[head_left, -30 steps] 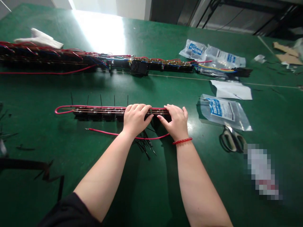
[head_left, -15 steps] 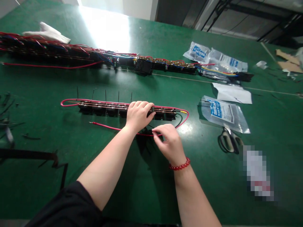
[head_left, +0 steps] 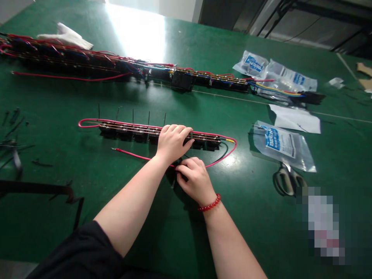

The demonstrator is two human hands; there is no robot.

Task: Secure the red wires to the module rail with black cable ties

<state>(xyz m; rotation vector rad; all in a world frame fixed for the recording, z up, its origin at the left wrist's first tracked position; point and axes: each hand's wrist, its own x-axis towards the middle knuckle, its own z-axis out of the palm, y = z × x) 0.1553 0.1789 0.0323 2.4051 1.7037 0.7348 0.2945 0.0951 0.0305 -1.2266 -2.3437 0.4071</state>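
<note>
A black strip (head_left: pixel 138 133) with metal rods and a red wire (head_left: pixel 130 155) looped round it lies across the green table. Several thin black cable ties (head_left: pixel 133 116) stand up from its far side. My left hand (head_left: pixel 173 141) is wrapped over the strip from above, right of its middle. Just below, my right hand (head_left: pixel 196 176) is closed in a pinch beside the loose stretch of red wire. Small dark pieces show at its fingertips; what it holds is hidden. A red bead bracelet (head_left: pixel 210 204) is on the right wrist.
A longer wired assembly (head_left: pixel 93 64) runs along the far side, with a white glove (head_left: pixel 68 37) behind it. Plastic packets (head_left: pixel 280 141), paper (head_left: pixel 296 118) and scissors (head_left: pixel 286 180) lie to the right. Loose black ties (head_left: pixel 14 116) and a dark strap (head_left: pixel 35 188) are at left.
My right hand has moved left and slightly down, closer beneath my left hand. The left hand stays over the strip. The whole view has shifted slightly.
</note>
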